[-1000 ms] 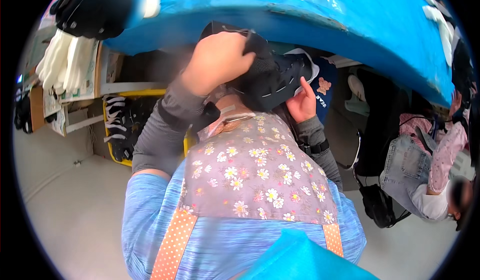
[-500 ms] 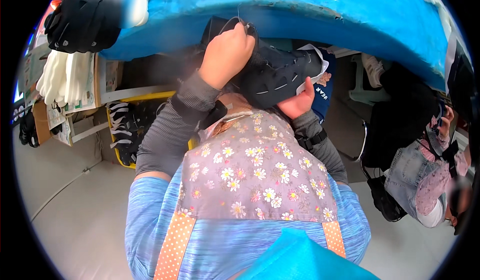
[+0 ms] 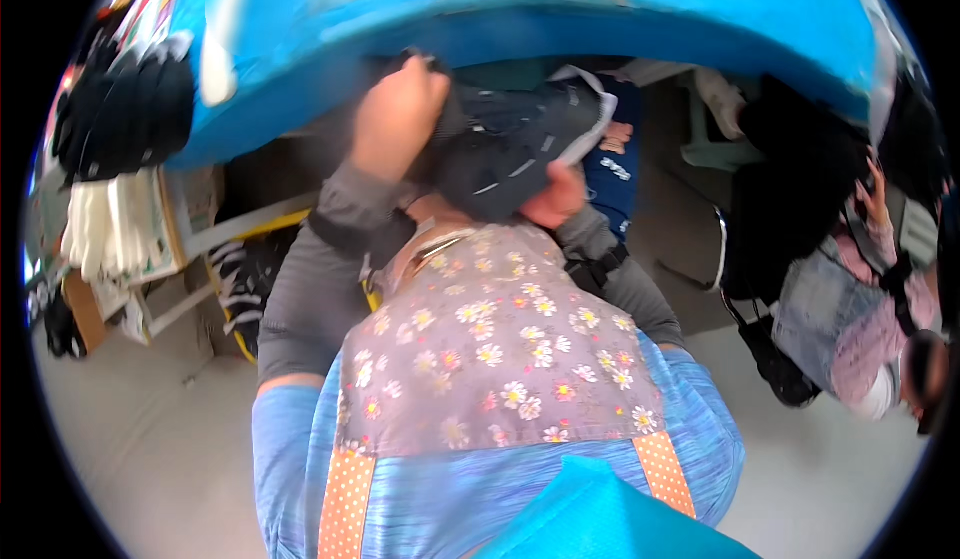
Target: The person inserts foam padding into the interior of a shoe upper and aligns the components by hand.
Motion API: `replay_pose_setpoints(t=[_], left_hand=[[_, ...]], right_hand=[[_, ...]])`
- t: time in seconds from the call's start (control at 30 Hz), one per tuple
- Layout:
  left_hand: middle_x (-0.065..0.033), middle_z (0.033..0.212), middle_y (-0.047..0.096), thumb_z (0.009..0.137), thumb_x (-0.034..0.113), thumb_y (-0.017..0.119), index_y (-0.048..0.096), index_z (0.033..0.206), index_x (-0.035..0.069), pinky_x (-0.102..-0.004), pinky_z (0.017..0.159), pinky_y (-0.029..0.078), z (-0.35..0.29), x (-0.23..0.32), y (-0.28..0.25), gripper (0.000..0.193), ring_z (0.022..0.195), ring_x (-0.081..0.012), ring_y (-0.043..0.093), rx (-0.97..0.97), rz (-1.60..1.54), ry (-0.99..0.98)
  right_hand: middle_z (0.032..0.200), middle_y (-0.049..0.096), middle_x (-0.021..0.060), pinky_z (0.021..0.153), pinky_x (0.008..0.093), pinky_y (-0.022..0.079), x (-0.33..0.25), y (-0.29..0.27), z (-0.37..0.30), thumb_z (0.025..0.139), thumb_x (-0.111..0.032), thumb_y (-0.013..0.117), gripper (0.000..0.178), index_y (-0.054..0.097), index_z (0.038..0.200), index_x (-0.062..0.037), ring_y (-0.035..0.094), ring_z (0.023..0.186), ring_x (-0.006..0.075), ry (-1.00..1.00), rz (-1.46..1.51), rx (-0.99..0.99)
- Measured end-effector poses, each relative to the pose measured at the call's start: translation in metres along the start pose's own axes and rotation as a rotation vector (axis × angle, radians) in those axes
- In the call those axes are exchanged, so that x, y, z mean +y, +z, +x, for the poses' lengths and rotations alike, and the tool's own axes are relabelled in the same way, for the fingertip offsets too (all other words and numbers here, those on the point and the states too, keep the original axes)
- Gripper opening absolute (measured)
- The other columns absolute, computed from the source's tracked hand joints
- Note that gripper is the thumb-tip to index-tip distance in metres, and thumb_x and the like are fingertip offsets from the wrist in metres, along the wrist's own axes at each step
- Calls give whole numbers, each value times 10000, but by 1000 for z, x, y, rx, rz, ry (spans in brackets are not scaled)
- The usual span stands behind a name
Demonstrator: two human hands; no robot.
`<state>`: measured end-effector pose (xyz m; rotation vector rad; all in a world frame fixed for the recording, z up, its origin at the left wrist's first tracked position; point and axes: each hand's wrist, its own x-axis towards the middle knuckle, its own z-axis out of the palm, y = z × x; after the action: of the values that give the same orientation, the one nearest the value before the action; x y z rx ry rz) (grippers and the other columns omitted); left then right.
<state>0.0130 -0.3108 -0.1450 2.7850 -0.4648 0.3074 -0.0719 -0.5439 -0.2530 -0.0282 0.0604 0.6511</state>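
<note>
A black shoe upper with short light stripes and a white edge lies over my lap, just below the blue-covered table edge. My left hand is closed in a fist by its collar end. A small dark bit pokes out above that fist, too blurred to name. Gripping the upper's near right side is my right hand, its thumb raised along the white edge and its other fingers hidden beneath. Both forearms wear grey sleeves.
The blue-covered table curves across the front. Black shoe parts and white foam-like pieces hang at the left, above a yellow-rimmed crate. To the right sits another person near a metal chair leg.
The view has shifted, and my hands and the upper appear further left. The dark loop and thin thread seen at my left fist earlier cannot be made out now.
</note>
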Motion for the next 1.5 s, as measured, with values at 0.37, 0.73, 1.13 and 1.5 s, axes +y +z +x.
replay_pose_setpoints(t=[0.37,0.73,1.13,1.5], left_hand=[[-251,724,613,967,281,550,575,860,-39,-486,568,472,13,5,-16,338,702,-421,609,-133,43,-113],[-146,554,622,962,400,504,619,690,93,-414,440,522,18,6,19,426,493,-313,641,-93,330,-55],[-127,533,598,938,349,548,605,697,79,-404,437,474,12,18,-1,366,473,-306,610,148,115,-67],[-104,601,629,934,349,556,603,760,46,-388,497,497,6,35,-14,353,548,-281,653,60,142,-101]], right_hand=[[1404,479,180,1119,492,343,13,48,23,882,-148,585,573,399,1404,0,480,1283,333,86,18,159],[1438,444,202,1151,479,287,21,27,18,843,-177,553,652,360,1418,62,430,1321,356,206,32,103],[1450,445,177,1152,517,282,24,23,17,797,-184,556,679,384,1430,-13,432,1323,378,181,-194,153],[1411,483,195,1120,492,344,5,25,11,833,-151,505,602,411,1400,28,476,1288,366,67,-142,164]])
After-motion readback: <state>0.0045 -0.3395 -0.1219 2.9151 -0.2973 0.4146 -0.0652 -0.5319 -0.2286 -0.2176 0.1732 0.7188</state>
